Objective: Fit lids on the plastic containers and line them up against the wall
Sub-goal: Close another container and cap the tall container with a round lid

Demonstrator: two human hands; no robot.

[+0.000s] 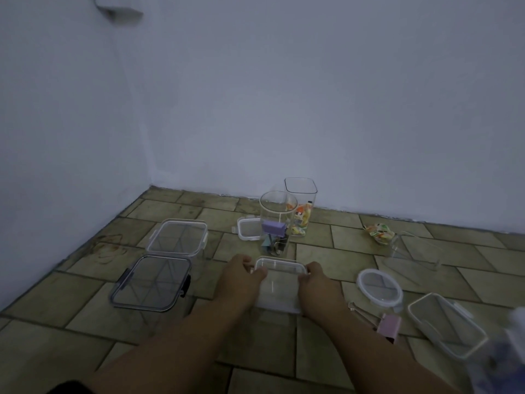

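Observation:
A clear square container with a white-rimmed lid [279,280] stands on the tiled floor in front of me. My left hand [241,277] grips its left top edge and my right hand [315,282] grips its right top edge, both pressing on the lid. Behind it stands an open round jar [277,223] holding a purple block and binder clips. An open tall square jar [301,206] with colourful wrappers stands near the wall. Two lidded clear boxes [177,237] [152,282] sit at the left.
Loose lids lie around: a small square one [247,228] behind the round jar, a round one [379,287] at right, a rectangular one [449,325] far right. A clear open box [412,248], a wrapper bundle [379,231] and a pink binder clip [387,327] lie at right.

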